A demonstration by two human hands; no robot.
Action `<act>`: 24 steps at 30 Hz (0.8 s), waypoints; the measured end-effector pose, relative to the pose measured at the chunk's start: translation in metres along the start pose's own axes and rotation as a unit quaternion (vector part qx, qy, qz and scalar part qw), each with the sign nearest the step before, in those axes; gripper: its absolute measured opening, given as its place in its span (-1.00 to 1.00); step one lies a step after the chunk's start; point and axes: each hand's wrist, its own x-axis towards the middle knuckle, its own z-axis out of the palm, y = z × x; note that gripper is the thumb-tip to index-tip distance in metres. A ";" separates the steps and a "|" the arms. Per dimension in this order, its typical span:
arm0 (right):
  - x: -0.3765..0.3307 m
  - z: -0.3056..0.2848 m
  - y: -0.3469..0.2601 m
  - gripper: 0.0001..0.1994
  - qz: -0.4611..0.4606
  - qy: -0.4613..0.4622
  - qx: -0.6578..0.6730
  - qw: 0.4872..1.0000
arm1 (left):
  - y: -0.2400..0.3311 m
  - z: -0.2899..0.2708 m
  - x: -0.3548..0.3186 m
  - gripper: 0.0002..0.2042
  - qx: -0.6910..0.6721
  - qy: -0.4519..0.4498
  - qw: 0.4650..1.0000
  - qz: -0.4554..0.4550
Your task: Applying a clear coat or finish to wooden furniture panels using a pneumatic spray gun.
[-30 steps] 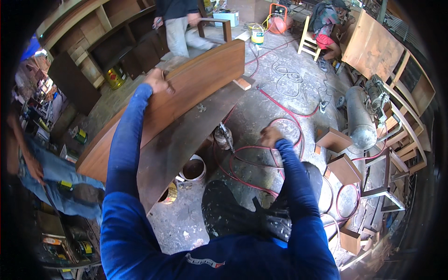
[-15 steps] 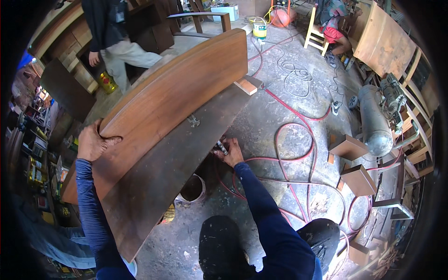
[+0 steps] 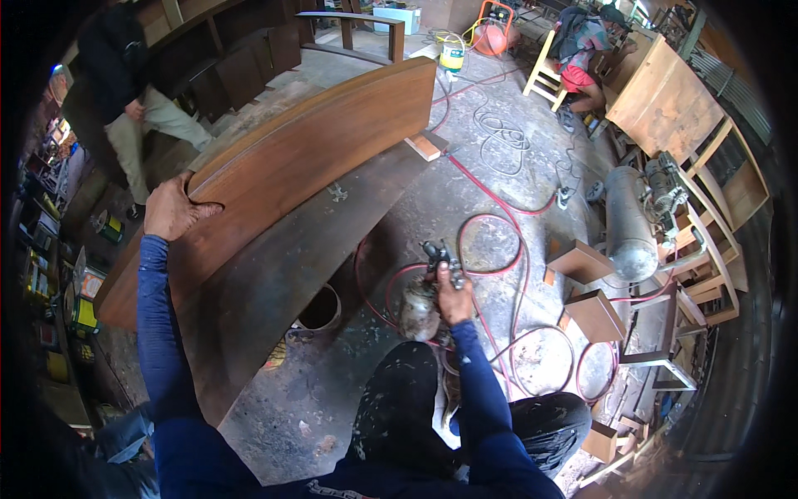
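My left hand (image 3: pixel 173 209) grips the top edge of a curved brown wooden panel (image 3: pixel 324 150), thumb on its near face and fingers over the far side. The panel stands on its long edge on a flat dark board (image 3: pixel 307 237). A spray gun (image 3: pixel 418 309) with a stained metal cup is held by the handle in my right hand (image 3: pixel 454 298), right of the board and apart from it. Its nozzle end points away from me. A small wood block (image 3: pixel 426 145) lies under the panel's far end.
Red hoses (image 3: pixel 499 220) loop over the floor to the right. A bucket (image 3: pixel 321 308) stands by the board's near edge. A grey compressor tank (image 3: pixel 630 224) and brown wooden boxes (image 3: pixel 597 316) are at the right. One person (image 3: pixel 133 108) stands behind the panel; another (image 3: pixel 578 62) sits far right.
My right hand has come out from beside the board's edge, moving right and nearer, bringing the spray gun into full view. My left hand keeps its hold. The person behind moved left.
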 end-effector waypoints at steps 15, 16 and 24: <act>0.021 -0.147 -0.265 -0.56 -0.209 0.175 -0.089 0.958 | -0.010 -0.010 -0.007 -0.20 0.037 -0.004 0.999 -0.005; 0.027 -0.148 -0.271 -0.55 -0.217 0.169 -0.080 0.958 | -0.009 -0.013 -0.008 -0.23 0.052 -0.048 0.997 -0.001; -0.057 -0.149 -0.296 -0.60 -0.211 -0.060 -0.036 0.975 | -0.006 -0.035 -0.018 -0.14 -0.034 -0.017 0.999 0.005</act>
